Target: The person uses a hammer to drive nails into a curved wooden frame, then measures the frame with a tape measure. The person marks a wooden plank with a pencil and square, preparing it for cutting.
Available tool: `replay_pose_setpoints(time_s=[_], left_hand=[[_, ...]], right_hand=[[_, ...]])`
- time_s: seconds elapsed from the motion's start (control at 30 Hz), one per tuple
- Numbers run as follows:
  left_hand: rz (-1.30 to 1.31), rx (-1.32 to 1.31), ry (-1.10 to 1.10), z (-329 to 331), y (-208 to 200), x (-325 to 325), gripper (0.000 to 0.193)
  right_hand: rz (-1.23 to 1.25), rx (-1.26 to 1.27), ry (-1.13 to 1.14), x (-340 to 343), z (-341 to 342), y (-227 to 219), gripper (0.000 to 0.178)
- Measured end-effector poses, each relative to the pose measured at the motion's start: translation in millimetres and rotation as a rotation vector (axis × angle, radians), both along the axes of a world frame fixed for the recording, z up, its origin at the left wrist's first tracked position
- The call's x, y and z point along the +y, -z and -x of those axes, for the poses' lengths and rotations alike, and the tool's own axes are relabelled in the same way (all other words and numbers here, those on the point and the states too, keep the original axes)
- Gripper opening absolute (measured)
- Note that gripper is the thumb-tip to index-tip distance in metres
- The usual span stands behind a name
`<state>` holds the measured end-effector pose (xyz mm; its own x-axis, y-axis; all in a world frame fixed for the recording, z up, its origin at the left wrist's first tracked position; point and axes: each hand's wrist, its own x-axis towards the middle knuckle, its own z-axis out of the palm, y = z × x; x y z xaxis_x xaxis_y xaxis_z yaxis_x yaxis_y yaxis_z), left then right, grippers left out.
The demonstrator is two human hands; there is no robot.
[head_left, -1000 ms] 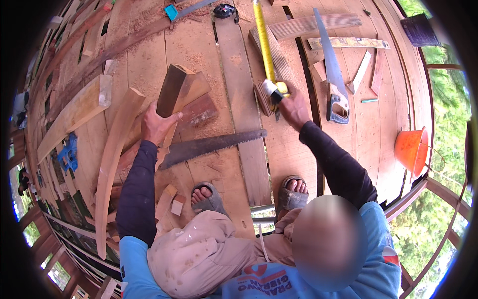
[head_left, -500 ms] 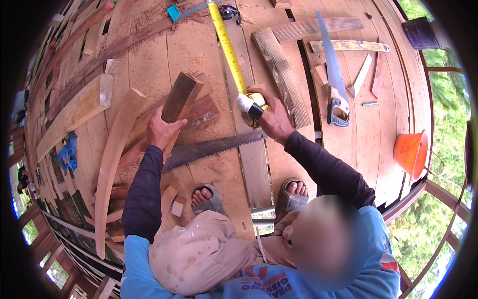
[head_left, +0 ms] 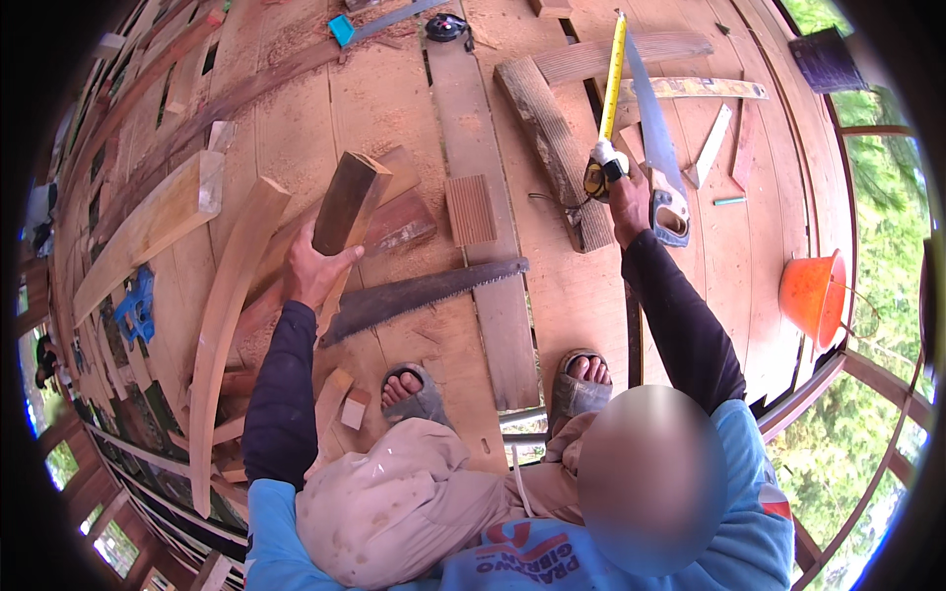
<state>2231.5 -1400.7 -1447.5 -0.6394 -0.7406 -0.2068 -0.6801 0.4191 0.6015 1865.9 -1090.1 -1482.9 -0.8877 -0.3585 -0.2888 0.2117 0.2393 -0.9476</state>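
Our left grip [head_left: 317,273] is wrapped around a squared, dark-faced wooden block [head_left: 347,212] over the sawdust-strewn plank floor [head_left: 591,305], and our right grip [head_left: 631,204] clasps a tape measure [head_left: 594,182], its straight yellow blade [head_left: 612,94] drawn out beside a smooth, tapering handsaw [head_left: 654,118], well apart from the round orange bucket [head_left: 814,297].

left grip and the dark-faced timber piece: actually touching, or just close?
Touching. The head view shows the left grip clasping the dark-faced timber piece, thumb pressed against it, no gap visible.
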Motion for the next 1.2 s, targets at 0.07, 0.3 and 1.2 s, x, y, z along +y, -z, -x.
replay_pose_setpoints(time_s=[0.07,0.3,1.2], left_hand=[[-0.001,0.022,0.064,11.7,-6.2,3.3,0.077],[0.057,0.001,0.379,95.9,-27.3,23.9,0.091],[-0.376,0.155,0.046,100.2,6.1,21.1,0.047]], right_hand=[[-0.017,0.015,0.015,1.4,4.6,6.1,0.048],[0.244,-0.276,-0.016,-6.3,-41.9,18.1,0.048],[-0.623,0.659,-1.009,73.5,13.5,-72.2,0.051]])
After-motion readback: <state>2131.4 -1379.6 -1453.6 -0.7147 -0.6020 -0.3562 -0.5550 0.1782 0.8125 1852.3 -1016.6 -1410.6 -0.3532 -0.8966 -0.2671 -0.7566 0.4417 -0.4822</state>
